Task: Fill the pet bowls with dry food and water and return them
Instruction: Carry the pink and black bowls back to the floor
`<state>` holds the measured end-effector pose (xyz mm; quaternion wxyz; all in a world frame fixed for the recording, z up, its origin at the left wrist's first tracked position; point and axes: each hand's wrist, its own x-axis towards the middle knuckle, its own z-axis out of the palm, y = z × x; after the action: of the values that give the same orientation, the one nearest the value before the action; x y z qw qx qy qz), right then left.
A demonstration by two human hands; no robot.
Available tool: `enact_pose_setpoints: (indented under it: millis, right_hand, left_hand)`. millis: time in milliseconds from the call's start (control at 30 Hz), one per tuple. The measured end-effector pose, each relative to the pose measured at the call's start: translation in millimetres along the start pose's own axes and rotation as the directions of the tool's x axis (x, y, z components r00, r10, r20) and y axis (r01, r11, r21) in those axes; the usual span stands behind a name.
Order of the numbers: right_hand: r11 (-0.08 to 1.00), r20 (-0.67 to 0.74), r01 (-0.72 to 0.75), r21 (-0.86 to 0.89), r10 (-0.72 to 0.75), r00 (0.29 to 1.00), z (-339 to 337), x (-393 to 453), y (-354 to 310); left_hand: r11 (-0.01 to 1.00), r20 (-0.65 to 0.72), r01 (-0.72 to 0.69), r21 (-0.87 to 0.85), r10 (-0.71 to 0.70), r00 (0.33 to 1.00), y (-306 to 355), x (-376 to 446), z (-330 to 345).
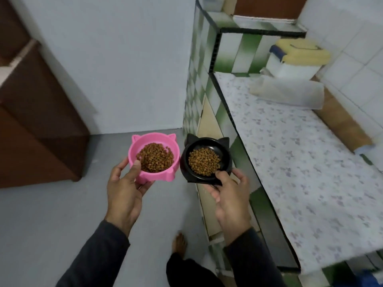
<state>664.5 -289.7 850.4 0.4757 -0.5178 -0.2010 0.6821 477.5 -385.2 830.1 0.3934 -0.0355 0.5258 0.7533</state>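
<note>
My left hand holds a pink cat-eared bowl from below, thumb over its near rim. Brown dry kibble is piled inside it. My right hand grips a black cat-eared bowl at its near edge, thumb on the rim. That bowl also holds a heap of kibble. Both bowls are held level, side by side, above the grey floor. No water is visible in either one.
A tiled counter with a patterned cover runs along the right, with a white bag and a lidded container at its far end. A brown cabinet stands left. My bare foot is on the grey floor.
</note>
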Motion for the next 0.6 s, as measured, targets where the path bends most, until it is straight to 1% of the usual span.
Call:
enact_pose_setpoints:
  millis: [200,333,600]
  right_hand:
    - [0.996,0.066,-0.049,-0.077,0.054,0.996,77.7,65.4,4.8]
    - [0.988,0.074,-0.081,-0.130,0.091,0.993,125.3,104.8,8.1]
    - [0.968,0.082,-0.130,-0.216,0.151,0.985,205.9,175.2,21.9]
  left_hand:
    - [0.998,-0.090,-0.042,-0.046,0.038,0.995,28.3,73.0,20.1]
    - [0.996,-0.136,-0.060,-0.068,0.051,0.989,43.7,118.1,31.5]
    - [0.997,-0.211,-0.025,-0.079,0.007,0.977,61.7,209.1,44.4]
